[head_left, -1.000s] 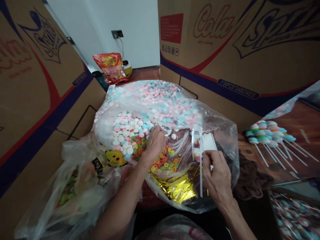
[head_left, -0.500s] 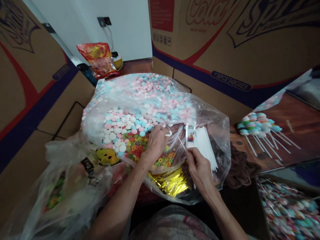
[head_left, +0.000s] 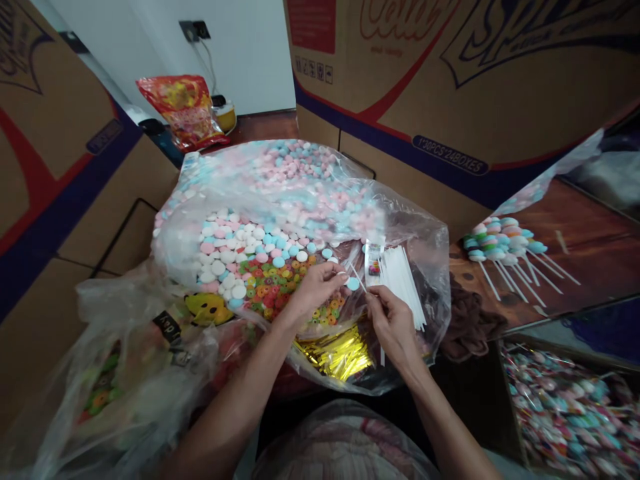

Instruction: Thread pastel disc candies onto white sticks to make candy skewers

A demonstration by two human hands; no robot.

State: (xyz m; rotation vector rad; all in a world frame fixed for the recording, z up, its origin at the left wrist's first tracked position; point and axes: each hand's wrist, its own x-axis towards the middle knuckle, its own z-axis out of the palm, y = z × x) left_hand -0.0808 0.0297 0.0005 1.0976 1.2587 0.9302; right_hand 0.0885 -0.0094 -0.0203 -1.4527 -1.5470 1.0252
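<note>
My left hand (head_left: 319,288) is closed, with thumb and forefinger pinching a small white candy (head_left: 345,274) that is mostly hidden by the fingers. In my right hand (head_left: 393,320) is a thin white lollipop stick (head_left: 357,275), its upper end close to the left fingertips. Just under the stick shows a round blue candy (head_left: 353,284); whether fingers touch it I cannot tell. Around the hands lie pink, white and blue candies (head_left: 235,247), fruit-coloured ring candies (head_left: 273,287), a bundle of white sticks (head_left: 403,283) and gold twist ties (head_left: 340,353).
A clear plastic bag (head_left: 420,227) spreads under the candies. Finished-looking candy lollipops (head_left: 507,243) lie at the right, above a box of wrapped candies (head_left: 565,413). Large cartons (head_left: 380,87) stand behind. A red packet (head_left: 183,110) sits at the back left.
The left hand has turned and pulled back slightly from the candy pile, bringing its fingertips up to the stick. A blue candy now shows beneath the stick. The view has shifted a little.
</note>
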